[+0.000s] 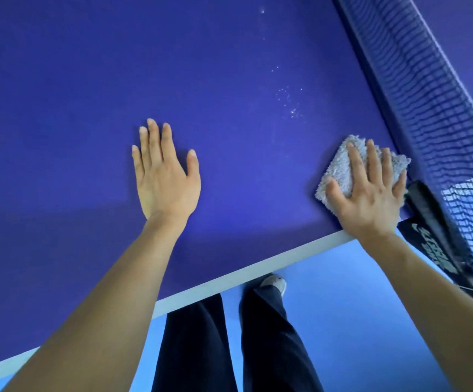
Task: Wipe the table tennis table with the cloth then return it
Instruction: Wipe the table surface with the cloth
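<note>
The blue table tennis table [173,80] fills most of the view, its white edge line [229,274] running diagonally below my hands. A folded grey fluffy cloth [342,165] lies on the table near the net, close to the table's edge. My right hand [371,193] presses flat on the cloth with spread, straight fingers. My left hand [164,176] rests flat on the bare table surface, fingers straight, well to the left of the cloth. Small white specks [290,104] dot the surface beyond the cloth.
The dark net [427,94] runs along the right side, with its black post clamp [430,219] right beside the cloth. Below the table edge are my dark trousers [258,335], one shoe [275,281] and the light blue floor [357,306].
</note>
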